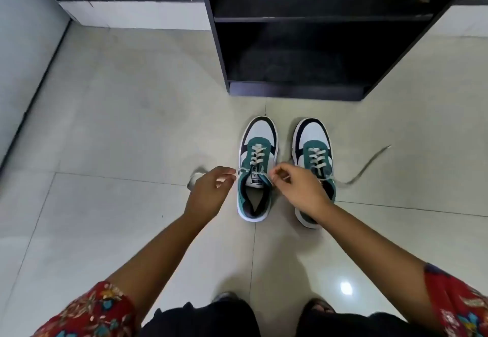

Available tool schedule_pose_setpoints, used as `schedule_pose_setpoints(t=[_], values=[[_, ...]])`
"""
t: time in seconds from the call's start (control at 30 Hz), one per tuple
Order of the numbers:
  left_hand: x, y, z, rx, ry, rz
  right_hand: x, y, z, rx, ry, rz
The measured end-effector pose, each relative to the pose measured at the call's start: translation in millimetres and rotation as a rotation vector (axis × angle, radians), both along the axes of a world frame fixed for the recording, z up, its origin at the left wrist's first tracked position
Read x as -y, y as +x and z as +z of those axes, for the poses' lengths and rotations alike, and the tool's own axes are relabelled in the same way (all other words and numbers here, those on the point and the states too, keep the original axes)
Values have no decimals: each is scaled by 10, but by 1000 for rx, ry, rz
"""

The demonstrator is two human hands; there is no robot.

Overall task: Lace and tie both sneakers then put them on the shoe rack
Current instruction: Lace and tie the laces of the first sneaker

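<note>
- Sneakers first, from the head view: the left sneaker [257, 167] and the right sneaker [314, 167] stand side by side on the tiled floor [118, 125], toes toward the black shoe rack [303, 46], which stands just beyond them with its shelves dark and, as far as I can see, bare.
- My left hand [211, 191] pinches one lace end at the left side of the left sneaker's top eyelets; my right hand [295, 191] pinches the other end at the right side. Both hands are closed on the lace [247, 170], drawn outward so the crossings sit snug before a knot.
- I judge the left sneaker laced but not yet tied; no bow shows.
- The right sneaker is laced as well, though its loose lace [369, 165] trails away over the floor to the right, so it is untied. My right forearm hides its heel.
- Toes already facing the rack should make the lift onto a shelf simple.
- Blurred pale object beside my left hand: I cannot tell what it is.
</note>
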State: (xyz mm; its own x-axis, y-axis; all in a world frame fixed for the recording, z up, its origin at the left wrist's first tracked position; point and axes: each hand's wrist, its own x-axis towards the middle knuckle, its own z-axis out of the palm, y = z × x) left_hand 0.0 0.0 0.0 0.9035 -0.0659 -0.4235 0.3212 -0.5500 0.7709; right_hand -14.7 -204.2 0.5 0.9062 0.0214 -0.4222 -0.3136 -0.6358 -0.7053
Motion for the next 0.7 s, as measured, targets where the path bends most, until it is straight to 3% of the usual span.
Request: schedule_pose_setpoints(t=[0.27,0.4,0.6,0.7], values=[[139,-77,-427,44,76,-141,-157,-34,-354,86,-209,122],[160,-150,-504,97,38,-135,-251,-110,-442,142,-187,44],[102,-338,-458,80,168,-106,-312,-267,-452,138,-144,56],[27,-362,-465,177,261,-146,-285,-306,-468,137,-99,29]])
